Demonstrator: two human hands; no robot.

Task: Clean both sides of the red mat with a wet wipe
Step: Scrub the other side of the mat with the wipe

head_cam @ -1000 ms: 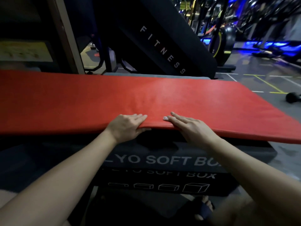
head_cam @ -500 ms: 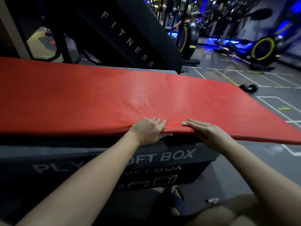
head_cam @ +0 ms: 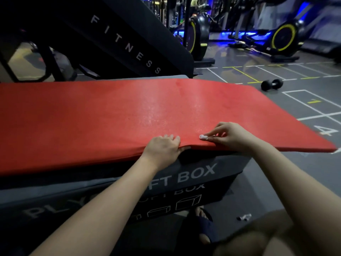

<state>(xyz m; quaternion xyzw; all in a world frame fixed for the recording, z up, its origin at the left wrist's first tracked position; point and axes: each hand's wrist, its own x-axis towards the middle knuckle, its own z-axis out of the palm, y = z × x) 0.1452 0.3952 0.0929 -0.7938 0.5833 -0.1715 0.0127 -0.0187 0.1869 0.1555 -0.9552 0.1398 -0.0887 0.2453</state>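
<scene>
My left hand point(head_cam: 162, 147) is clamped on the near edge of the red mat point(head_cam: 110, 117). The fingers lie over the top and the thumb is tucked beneath, and the edge bows up a little at that spot. Just to the right, my right hand point(head_cam: 235, 137) rests on the same edge with the forefinger arched and its tip meeting the thumb at a small white spot. I cannot tell whether that spot is a nail or a scrap of wipe, or whether this hand is pinching the mat or only touching it.

The mat lies flat across a dark soft box point(head_cam: 193, 174), and its right end overhangs the floor point(head_cam: 276, 172). A pale sheen runs across the middle of the upper face, so I judge that side has been wiped and the step now is turning the mat over.

The turn calls for both hands to hold the edge firmly and for a lift that keeps the long overhang from sliding off. I see no wipe plainly, so I will need to find one after the turn. A dumbbell point(head_cam: 272, 84) lies far right on the floor.
</scene>
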